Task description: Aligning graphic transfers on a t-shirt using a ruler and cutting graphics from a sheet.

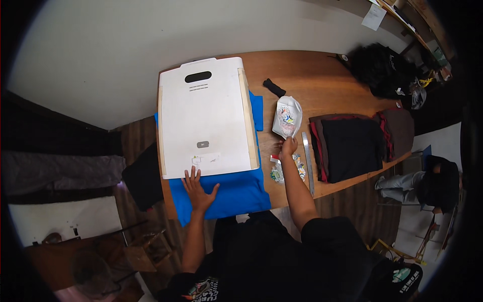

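Left grip (200, 198) spread over blue cloth (239, 193); right grip (289, 147) pinching white bag (277, 124)

Blue cloth (229, 194) partly hidden from me under white panel (216, 118); right hand (288, 146) at white bag (277, 122), finger positions unclear.

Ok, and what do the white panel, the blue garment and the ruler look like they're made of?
White panel: smooth plastic or painted board, from its flat, even face; which, I can't tell. Blue garment: soft matte fabric, going by its creases and rippled edge. Ruler: probably smooth bare metal, given its silvery grey sheen.
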`<move>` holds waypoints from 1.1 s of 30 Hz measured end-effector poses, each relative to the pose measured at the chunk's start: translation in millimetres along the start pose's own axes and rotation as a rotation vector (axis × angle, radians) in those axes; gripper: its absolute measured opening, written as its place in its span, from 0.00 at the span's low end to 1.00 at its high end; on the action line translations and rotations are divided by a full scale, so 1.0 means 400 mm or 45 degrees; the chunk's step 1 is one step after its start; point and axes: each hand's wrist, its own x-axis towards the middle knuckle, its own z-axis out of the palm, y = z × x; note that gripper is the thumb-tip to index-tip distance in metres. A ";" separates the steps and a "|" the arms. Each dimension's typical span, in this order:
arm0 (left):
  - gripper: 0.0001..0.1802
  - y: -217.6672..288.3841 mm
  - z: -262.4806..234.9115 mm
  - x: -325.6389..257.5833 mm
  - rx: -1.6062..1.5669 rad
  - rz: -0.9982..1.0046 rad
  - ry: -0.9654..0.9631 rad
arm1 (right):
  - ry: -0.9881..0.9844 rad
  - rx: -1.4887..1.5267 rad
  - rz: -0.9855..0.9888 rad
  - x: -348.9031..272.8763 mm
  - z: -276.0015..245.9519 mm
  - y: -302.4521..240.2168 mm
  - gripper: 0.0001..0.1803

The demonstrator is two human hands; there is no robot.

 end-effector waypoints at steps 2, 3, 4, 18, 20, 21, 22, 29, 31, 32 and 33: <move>0.52 0.024 0.000 0.021 -0.010 0.010 -0.005 | -0.020 0.016 -0.030 -0.027 -0.034 -0.046 0.25; 0.52 0.020 -0.009 0.012 0.010 -0.024 -0.002 | -0.095 -0.020 -0.045 -0.108 -0.016 -0.101 0.25; 0.52 0.016 -0.006 0.009 0.012 -0.032 0.003 | -0.157 -0.044 -0.073 -0.159 -0.012 -0.141 0.26; 0.45 -0.014 0.014 -0.001 -0.017 0.051 0.035 | -0.884 -0.211 0.031 -0.602 0.046 -0.032 0.36; 0.45 -0.017 0.010 -0.002 -0.019 0.036 0.020 | -0.909 -0.258 0.070 -0.612 0.051 -0.023 0.35; 0.45 -0.017 0.010 -0.003 -0.015 0.019 0.011 | -0.941 -0.302 0.110 -0.612 0.048 -0.023 0.35; 0.45 -0.014 0.007 -0.001 -0.020 0.020 0.004 | -0.933 -0.304 0.111 -0.605 0.038 -0.022 0.35; 0.44 0.011 -0.013 0.015 -0.006 0.012 0.026 | -0.828 -0.425 -0.378 -0.306 -0.095 0.003 0.17; 0.44 0.012 -0.016 0.015 -0.003 0.017 0.031 | -0.633 -0.519 -0.707 -0.164 -0.099 -0.002 0.11; 0.43 0.011 -0.017 0.014 0.001 0.009 0.033 | -0.562 -0.554 -0.787 -0.107 -0.108 -0.021 0.09; 0.43 0.012 -0.015 0.014 0.004 0.001 0.038 | -0.566 -0.554 -0.786 -0.056 -0.117 -0.039 0.09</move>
